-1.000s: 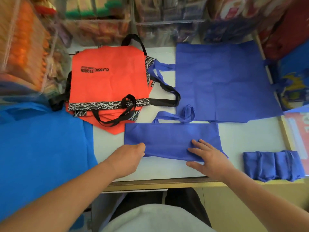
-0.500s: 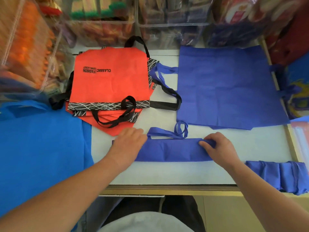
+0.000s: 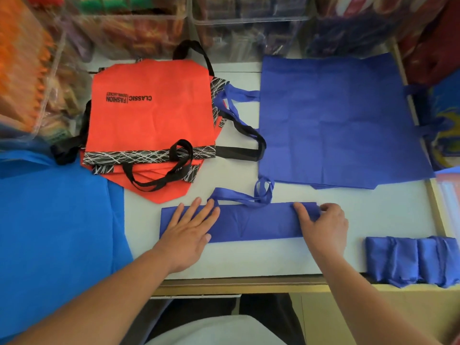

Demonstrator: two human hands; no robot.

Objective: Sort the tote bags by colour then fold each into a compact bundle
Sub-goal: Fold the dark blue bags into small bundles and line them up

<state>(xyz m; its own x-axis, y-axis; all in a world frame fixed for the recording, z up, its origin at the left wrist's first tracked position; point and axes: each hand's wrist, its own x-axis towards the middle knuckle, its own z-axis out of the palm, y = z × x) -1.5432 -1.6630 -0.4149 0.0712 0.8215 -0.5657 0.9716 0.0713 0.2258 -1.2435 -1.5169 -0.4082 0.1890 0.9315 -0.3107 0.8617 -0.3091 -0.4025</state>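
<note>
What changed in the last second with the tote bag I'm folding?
The blue-violet tote bag was folded from a wide band into a narrower strip. The left hand let go of its left edge and presses flat on it; the right hand, flat before, grips its right end. The orange bags, the spread blue-violet bag and the folded bundles stayed put.

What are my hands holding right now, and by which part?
The right hand pinches the folded blue tote at its right end; the left hand just presses flat on it.
</note>
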